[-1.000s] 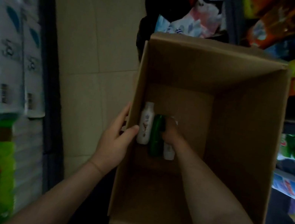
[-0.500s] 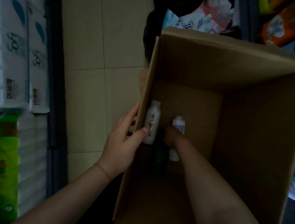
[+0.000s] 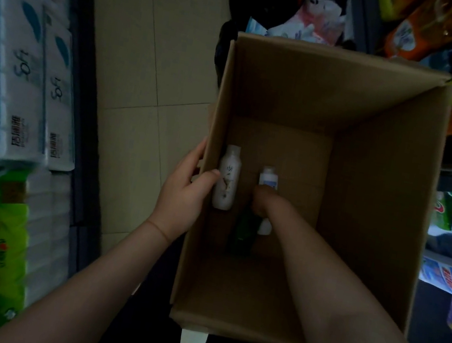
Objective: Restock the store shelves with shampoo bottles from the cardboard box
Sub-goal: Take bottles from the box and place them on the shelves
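Tiled aisle floor [image 3: 155, 48], shelves either side; tissue packs [image 3: 18, 82] stacked left. Cardboard box [image 3: 367, 213] open-topped, deep, dim inside. Left hand [image 3: 185, 194] grips the box's left wall, thumb inside, fingers outside. Right hand [image 3: 265, 203] down at the box bottom, curled around the green bottle [image 3: 245, 228], beside the small white bottle [image 3: 269, 178]. Larger white bottle [image 3: 227, 178] lies along the left wall, just beside the left thumb.

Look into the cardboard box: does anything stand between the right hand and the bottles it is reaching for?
Nothing visible does. The right hand is already down among the bottles, against the blue-labelled bottle and the green bottle. The box is open-topped.
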Available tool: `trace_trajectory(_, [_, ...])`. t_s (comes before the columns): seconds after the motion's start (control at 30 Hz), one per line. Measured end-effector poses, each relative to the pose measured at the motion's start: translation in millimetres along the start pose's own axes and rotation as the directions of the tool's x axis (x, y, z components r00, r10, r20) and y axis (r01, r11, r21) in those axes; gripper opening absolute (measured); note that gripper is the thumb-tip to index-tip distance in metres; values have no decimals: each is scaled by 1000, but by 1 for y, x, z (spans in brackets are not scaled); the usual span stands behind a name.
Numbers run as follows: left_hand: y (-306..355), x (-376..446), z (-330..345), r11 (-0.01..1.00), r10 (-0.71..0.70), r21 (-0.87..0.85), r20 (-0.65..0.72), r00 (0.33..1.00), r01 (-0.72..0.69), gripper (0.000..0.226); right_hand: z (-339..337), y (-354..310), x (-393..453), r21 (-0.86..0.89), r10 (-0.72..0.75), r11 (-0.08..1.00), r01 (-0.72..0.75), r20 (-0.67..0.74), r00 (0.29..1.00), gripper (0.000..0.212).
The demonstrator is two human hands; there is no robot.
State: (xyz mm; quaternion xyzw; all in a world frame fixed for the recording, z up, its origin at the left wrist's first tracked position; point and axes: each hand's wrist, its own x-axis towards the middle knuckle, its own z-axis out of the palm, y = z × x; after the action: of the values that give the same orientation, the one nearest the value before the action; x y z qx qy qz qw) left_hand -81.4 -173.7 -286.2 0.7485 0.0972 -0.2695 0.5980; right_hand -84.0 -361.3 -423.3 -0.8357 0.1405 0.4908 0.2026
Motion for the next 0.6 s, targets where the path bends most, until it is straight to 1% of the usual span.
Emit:
trace_trajectory(0.07, [1,-2,1,1000,8,23,-16,1000,-8,57,-6,0,-10,20,7,1000,-8,52,999,41])
trace_trajectory(0.1, [4,-5,2,998,28,65,-44,999,-25,57,-11,1,-20,19,0,1000,-1,56,998,45])
trace_trajectory(0.13, [6,-7,3,988,69,143,-86,994,-56,58,-15,3,-27,22,-6,1000,5,51,999,51])
trace_trajectory(0.17, [11,-11,5,962,126,256,-131,983,-89,60,-22,4,-36,25,-12,1000,10,56,998,58])
trace_trajectory(0.2, [17,-16,6,918,197,377,-167,966,-122,61,-31,5,-48,45,-18,999,16,43,999,63])
trace_trajectory(0.23, [24,-20,6,856,279,491,-179,943,-160,63,-46,6,-62,64,-25,998,24,14,1000,61])
trace_trajectory(0.3, [43,-30,10,733,426,629,-125,896,-260,60,-84,10,-98,145,-87,985,91,-35,996,48])
trace_trajectory(0.33, [55,-35,15,693,471,650,-79,879,-313,56,-106,13,-122,159,-128,978,138,-70,989,43])
trace_trajectory(0.4, [87,-46,30,675,477,628,29,879,-387,54,-155,16,-186,155,-225,955,251,-167,960,37])
trace_trajectory(0.47, [131,-63,49,654,444,612,165,881,-444,70,-200,17,-262,168,-293,924,343,-263,919,32])
trace_trajectory(0.5, [157,-73,59,669,414,585,218,884,-458,76,-220,19,-303,173,-308,910,377,-325,894,31])
trace_trajectory(0.53, [183,-84,68,700,391,541,257,884,-467,78,-237,22,-343,177,-322,893,414,-392,862,29])
trace_trajectory(0.57, [211,-98,76,723,396,492,280,874,-485,75,-252,25,-383,184,-329,873,452,-464,823,29])
trace_trajectory(0.6, [239,-111,85,733,434,439,285,855,-519,70,-264,28,-424,197,-327,845,497,-544,773,28])
